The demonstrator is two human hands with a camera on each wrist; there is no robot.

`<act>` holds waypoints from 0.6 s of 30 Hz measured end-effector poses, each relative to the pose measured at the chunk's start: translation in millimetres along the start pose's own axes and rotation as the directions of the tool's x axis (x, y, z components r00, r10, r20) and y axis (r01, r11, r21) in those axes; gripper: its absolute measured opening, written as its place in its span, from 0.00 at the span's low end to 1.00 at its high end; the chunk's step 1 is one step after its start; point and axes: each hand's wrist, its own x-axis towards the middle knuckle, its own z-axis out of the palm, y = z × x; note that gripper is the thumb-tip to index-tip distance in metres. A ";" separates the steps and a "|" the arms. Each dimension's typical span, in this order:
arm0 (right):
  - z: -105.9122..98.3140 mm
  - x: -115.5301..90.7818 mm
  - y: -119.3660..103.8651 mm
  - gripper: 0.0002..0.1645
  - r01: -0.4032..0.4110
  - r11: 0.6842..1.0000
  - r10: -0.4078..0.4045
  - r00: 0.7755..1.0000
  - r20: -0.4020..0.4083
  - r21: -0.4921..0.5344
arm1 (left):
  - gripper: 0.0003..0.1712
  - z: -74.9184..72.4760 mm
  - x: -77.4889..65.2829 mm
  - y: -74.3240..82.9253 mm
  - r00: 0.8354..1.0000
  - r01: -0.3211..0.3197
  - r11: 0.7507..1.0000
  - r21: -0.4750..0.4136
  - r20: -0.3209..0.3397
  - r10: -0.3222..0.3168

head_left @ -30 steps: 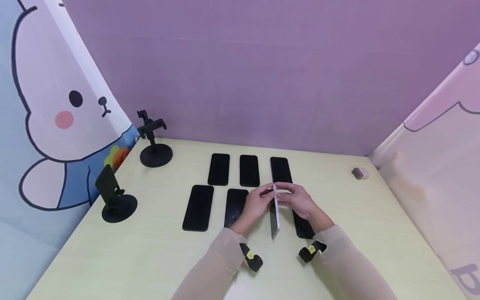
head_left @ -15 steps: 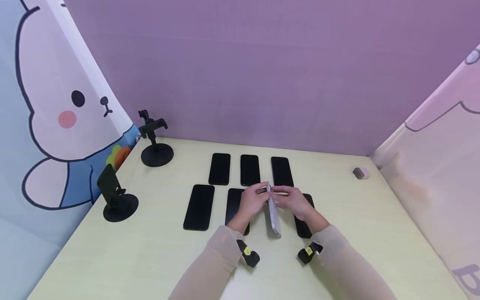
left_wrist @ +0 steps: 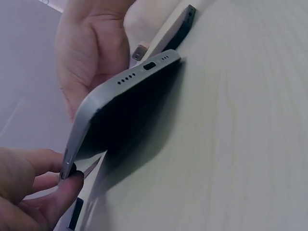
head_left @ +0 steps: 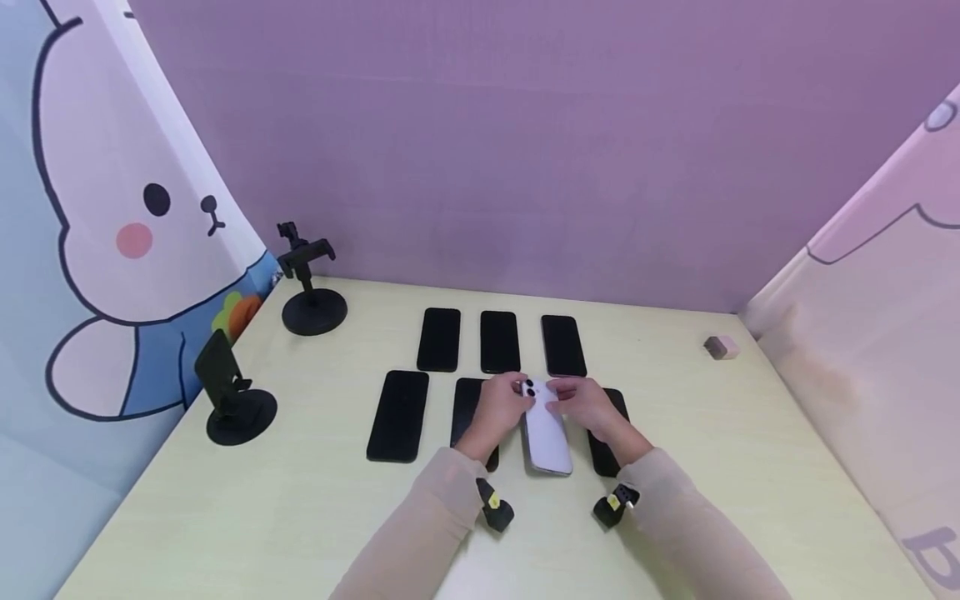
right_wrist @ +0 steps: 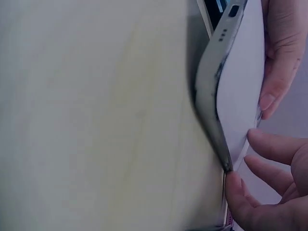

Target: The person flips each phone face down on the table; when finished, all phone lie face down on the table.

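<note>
A white smartphone (head_left: 547, 442) is between my two hands, its back with the camera lenses facing up. My left hand (head_left: 495, 412) pinches its far left edge, and my right hand (head_left: 588, 407) pinches the far right corner. In the left wrist view the phone's lower end (left_wrist: 130, 79) shows its charging port, with the dark screen side facing down and a shadow on the table beneath. The right wrist view shows the fingers of my right hand (right_wrist: 269, 178) along the phone's edge. Black phones (head_left: 475, 408) lie partly under my left wrist and beside my right wrist (head_left: 606, 454).
Several black phones lie in two rows on the pale table (head_left: 262, 517), among them one at front left (head_left: 398, 417) and one at back right (head_left: 563, 346). Two black phone stands (head_left: 313, 310) (head_left: 238, 412) stand at left. A small grey-pink block (head_left: 722, 347) sits far right.
The white phone has turned from standing on edge to lying back side up, tilting down toward the table. Both hands have kept hold of it and shifted slightly left.
</note>
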 end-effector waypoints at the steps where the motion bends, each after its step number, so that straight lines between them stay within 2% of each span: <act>1: 0.0 0.0 -0.6 0.23 -0.004 1.000 0.004 1.000 0.001 -0.015 | 0.18 1.2 0.0 -1.0 1.000 0.003 1.000 0.014 0.001 -0.003; 5: -0.3 -0.4 -3.6 0.23 -0.019 0.997 0.019 1.000 -0.005 -0.073 | 0.19 5.4 0.8 -3.1 1.000 0.011 0.999 0.038 0.013 -0.011; 8: -0.7 -0.2 -4.5 0.23 -0.036 0.995 0.035 0.999 -0.009 -0.098 | 0.20 7.5 0.8 -3.9 1.000 -0.009 0.996 0.092 0.022 0.007; 14: 0.0 -0.6 -4.7 0.24 -0.047 0.993 0.046 0.999 -0.008 -0.112 | 0.20 8.2 -2.1 -0.9 0.997 -0.073 0.963 0.261 0.034 0.067; 18: 1.1 1.0 -3.6 0.24 -0.047 0.992 0.046 0.999 -0.017 -0.116 | 0.20 9.1 -2.9 1.5 0.998 -0.066 0.955 0.288 0.036 0.058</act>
